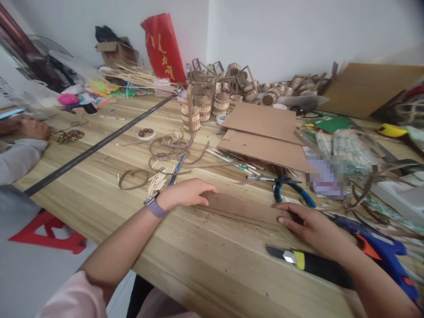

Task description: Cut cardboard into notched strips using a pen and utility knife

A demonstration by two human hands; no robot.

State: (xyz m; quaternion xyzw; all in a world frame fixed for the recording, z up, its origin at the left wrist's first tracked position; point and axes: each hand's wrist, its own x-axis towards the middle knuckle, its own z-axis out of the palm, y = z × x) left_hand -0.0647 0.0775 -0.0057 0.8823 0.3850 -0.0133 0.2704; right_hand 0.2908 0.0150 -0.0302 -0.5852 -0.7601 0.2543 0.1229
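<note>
A flat strip of brown cardboard (243, 207) lies low over the wooden table between my hands. My left hand (190, 193) grips its left end, thumb and fingers closed on it. At the right end, my right hand (303, 221) pinches the strip between thumb and fingers. Below my right wrist lies a utility knife (308, 263) with a black and yellow handle. A blue hot glue gun (374, 243) rests beyond my right forearm. Pliers with blue handles (293, 191) and a pen (265, 179) lie just past the strip.
Small wooden-stick baskets (212, 104) crowd the back by a red bag (164, 48). Cardboard sheets (261, 123) lie right of centre. Coiled brown strips (165, 148), small sticks (157, 181) and a white dish (146, 134) are nearer. Another person's hand (33, 128) rests at the left.
</note>
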